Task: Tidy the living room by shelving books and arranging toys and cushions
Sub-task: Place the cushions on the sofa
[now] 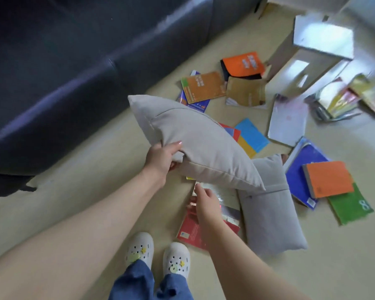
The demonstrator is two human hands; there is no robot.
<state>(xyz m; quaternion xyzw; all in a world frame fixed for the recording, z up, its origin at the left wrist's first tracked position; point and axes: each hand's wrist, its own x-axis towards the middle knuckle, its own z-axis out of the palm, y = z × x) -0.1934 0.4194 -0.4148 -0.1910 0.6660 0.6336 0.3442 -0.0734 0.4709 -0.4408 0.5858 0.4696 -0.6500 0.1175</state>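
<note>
Grey cushion lifts in her left hand, which grasps its edge; right hand hangs released. Sofa placement seems next.

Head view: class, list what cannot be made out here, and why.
- Head view: orange book title, motion-blurred.
- Head view: white furniture, blurred, cut by the top edge.
- Head view: what lies beneath the lifted cushion, hidden by it.
- Head view: whether the right hand touches the red book.

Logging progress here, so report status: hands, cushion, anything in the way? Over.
Left hand grips grey cushion at its edge, off the floor. Right hand open over red book. Second cushion and scattered books lie ahead.
</note>
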